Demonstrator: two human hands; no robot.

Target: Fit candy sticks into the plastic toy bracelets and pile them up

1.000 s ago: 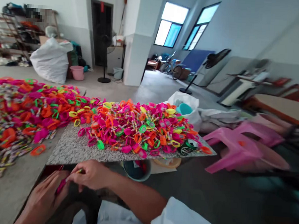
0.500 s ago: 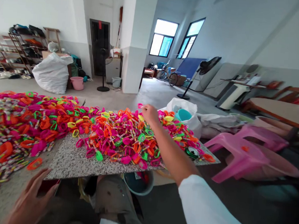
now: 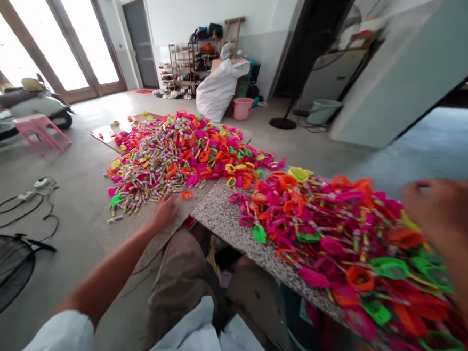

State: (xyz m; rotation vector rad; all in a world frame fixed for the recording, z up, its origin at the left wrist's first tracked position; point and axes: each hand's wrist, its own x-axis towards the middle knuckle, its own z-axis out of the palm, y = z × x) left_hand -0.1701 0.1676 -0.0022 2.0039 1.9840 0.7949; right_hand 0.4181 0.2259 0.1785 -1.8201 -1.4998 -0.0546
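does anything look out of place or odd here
The extension lead sprawls in loose loops on the floor near the black fan, which could be a trip hazard. One small striped stick lies slightly apart from the left-hand pile. Nothing looks visibly broken.

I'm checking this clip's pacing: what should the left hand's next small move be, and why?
Probably pinch one of the striped sticks with the left hand: its fingertips are at their near edge, while the right hand is across by the colourful bands. Whether the left holds one is unclear.
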